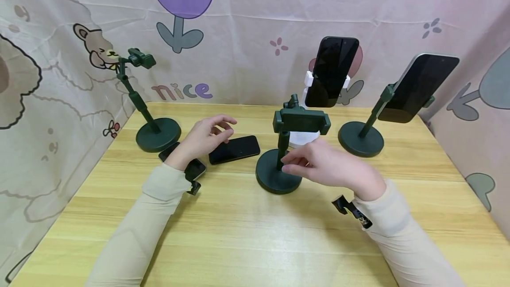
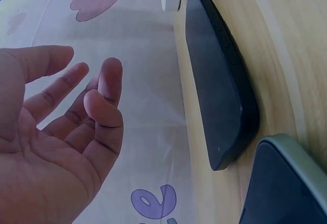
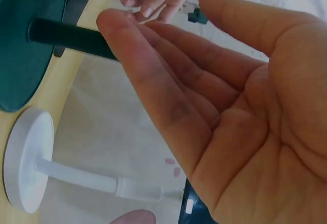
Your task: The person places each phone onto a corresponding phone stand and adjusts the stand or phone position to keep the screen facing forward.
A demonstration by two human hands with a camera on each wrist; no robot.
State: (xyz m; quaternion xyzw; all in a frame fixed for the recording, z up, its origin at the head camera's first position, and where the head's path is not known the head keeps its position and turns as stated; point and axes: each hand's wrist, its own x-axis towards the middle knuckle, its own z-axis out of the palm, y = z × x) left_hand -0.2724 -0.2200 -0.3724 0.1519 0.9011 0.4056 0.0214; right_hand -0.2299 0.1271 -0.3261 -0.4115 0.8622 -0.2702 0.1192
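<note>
My left hand (image 1: 205,138) hovers with loosely bent fingers beside a black phone (image 1: 238,149) lying flat on the table. Partly covered by that wrist is a second phone (image 1: 195,169); its pale green edge shows in the left wrist view. Nothing is between the left fingers (image 2: 110,81). At the middle stands a dark green phone stand (image 1: 277,180) with a bare clamp (image 1: 301,121). My right hand (image 1: 324,163) is at its pole (image 3: 71,39), fingers nearly straight and thumb apart; whether the fingertips touch the pole I cannot tell.
Behind the middle stand, a white stand (image 1: 303,138) holds an upright phone (image 1: 332,72). To the right, another green stand (image 1: 360,140) bears a tilted phone (image 1: 418,87). A green stand (image 1: 158,134) with a bare clamp is at the back left. A patterned cloth (image 1: 247,65) hangs behind the table.
</note>
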